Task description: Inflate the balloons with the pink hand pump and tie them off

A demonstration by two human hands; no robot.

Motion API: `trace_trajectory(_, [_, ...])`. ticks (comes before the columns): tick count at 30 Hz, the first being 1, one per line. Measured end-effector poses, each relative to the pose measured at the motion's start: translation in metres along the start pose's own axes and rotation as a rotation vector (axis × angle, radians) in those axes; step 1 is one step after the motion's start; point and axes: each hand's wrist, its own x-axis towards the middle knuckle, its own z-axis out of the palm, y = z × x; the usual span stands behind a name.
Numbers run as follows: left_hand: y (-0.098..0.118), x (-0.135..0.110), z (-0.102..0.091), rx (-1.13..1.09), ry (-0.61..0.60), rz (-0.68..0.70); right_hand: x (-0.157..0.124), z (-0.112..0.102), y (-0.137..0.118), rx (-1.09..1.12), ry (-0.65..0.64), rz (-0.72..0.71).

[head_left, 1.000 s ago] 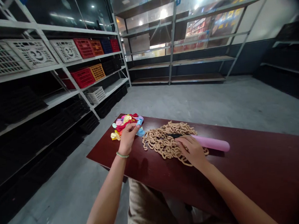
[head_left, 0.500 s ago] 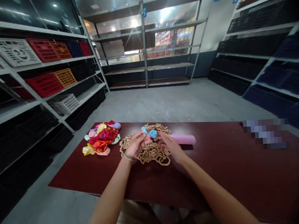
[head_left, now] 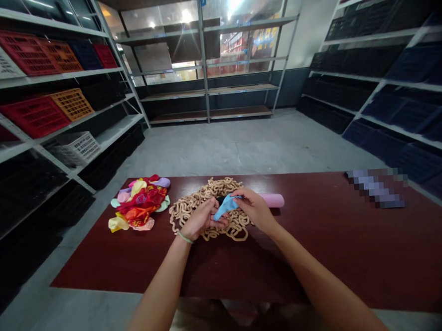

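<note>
Between my two hands is a limp light-blue piece that looks like an uninflated balloon. My right hand pinches its upper right end between thumb and fingers. My left hand, palm turned up and fingers curled, holds its lower left tip. Under both hands spreads a heap of beige cord, looped on the table. A pink cylinder lies behind my right hand, its left part hidden. Something small and black shows just behind the balloon, too covered to name.
A pile of limp, bright-coloured pieces lies at the left of the dark red table. A pixelated flat item is at its right. Shelves with crates stand left, dark bins right, and a metal rack behind.
The blue balloon was bunched up between my fingertips and is now stretched out longer, slanting down to the left. My left hand has turned palm up. The view has tilted down slightly.
</note>
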Motion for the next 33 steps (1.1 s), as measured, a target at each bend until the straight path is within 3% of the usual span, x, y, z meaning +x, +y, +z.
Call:
trace_trajectory(5, [0.000,-0.008,0.001,0.163,-0.129,-0.074,0.013,-0.002,-0.018,-0.225,-0.122,-0.163])
trace_trajectory(9, [0.003,-0.010,-0.004,0.224,-0.148,-0.078,0.025,-0.003,-0.025,-0.393,-0.202,-0.219])
trace_trajectory(12, [0.009,-0.011,-0.011,0.123,-0.028,0.013,0.029,-0.015,-0.020,-0.523,-0.244,-0.243])
trace_trajectory(16, [0.017,-0.008,-0.023,-0.248,0.245,0.310,0.019,-0.047,-0.002,-0.908,-0.332,-0.355])
trace_trajectory(19, [0.019,-0.005,-0.029,-0.436,0.362,0.432,0.004,-0.064,0.015,-1.121,-0.290,-0.302])
trace_trajectory(25, [0.015,-0.002,-0.035,-0.645,0.375,0.478,-0.014,-0.070,0.042,-1.257,-0.212,-0.360])
trace_trajectory(28, [0.015,-0.001,-0.035,-0.688,0.392,0.477,-0.015,-0.072,0.038,-1.256,-0.190,-0.426])
trace_trajectory(33, [0.012,0.002,-0.036,-0.707,0.438,0.486,-0.025,-0.059,0.011,-1.142,-0.034,-0.433])
